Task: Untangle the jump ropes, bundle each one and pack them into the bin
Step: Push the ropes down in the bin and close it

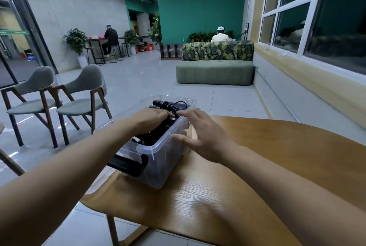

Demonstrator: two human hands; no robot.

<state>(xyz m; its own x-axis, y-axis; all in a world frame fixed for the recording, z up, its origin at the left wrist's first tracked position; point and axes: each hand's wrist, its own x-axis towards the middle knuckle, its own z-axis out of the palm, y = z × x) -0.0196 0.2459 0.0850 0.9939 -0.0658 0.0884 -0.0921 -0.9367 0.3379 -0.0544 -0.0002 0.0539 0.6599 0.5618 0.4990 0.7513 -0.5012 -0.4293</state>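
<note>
Head cam: you've got one clear plastic bin (pixel 158 170) sitting at the left edge of the round wooden surface (pixel 217 196). Its long axis runs near to far, leaning a bit right, and there's one black latch (pixel 126 165) on the near end. The black jump ropes (pixel 170 106) are inside it. I can make out a coiled bundle at the far end, lying across the bin with a handle poking left, and more dark rope nearer you, but I can't count them properly.

Your left hand (pixel 152 117) is down in the bin on top of the ropes with its fingers bent over them. I honestly can't tell if that grip is holding the bundle or just pressing on it. Your right hand (pixel 200 136) has a wide grip with straight, spread fingers, resting on the right rim with the thumb against the side wall.

Off to the left there are two grey chairs (pixel 37 91). Farther back there's one green bench (pixel 213 72) and two seated people (pixel 110 37). There's also a red box (pixel 149 47) with white digits that look like "03".
</note>
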